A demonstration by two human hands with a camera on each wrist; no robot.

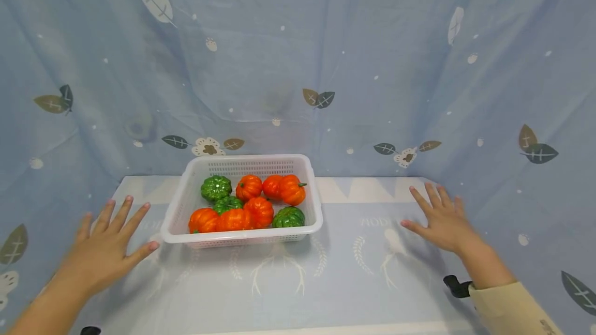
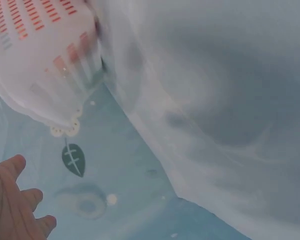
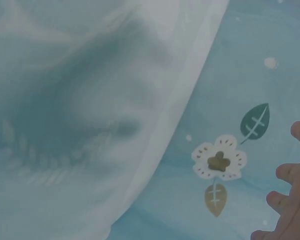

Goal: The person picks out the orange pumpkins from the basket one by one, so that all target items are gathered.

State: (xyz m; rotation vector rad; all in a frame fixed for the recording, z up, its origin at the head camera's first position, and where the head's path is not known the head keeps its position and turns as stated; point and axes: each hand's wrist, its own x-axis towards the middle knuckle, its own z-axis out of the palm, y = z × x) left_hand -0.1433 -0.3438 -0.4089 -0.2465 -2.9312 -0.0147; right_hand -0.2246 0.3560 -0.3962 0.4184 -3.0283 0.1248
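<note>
Head view: white slotted plastic basket [image 1: 186,238] left of centre in the frame, long axis running left to right. Inside, miniature pumpkins, orange-red [image 1: 249,188] and green [image 1: 216,188], packed toward the near side. Left hand [image 1: 104,252] lower left, fingers straight and spread wide, holding nothing; thumb tip near the basket's near left corner, not touching. Basket lies to the right of those fingers. Right hand [image 1: 440,221] at right of frame, also splayed, holding nothing; basket well off to its left, bare tablecloth [image 1: 344,273] between. Left hand clearly the nearer.

Left wrist view: basket cut off at upper left, orange showing through its slots; fingers at lower left, parted, a gap between them and the basket.

Right wrist view: fingers at lower right edge, apart, no hold on anything; flower print [image 3: 219,161] beside them. Basket out of this view.
</note>
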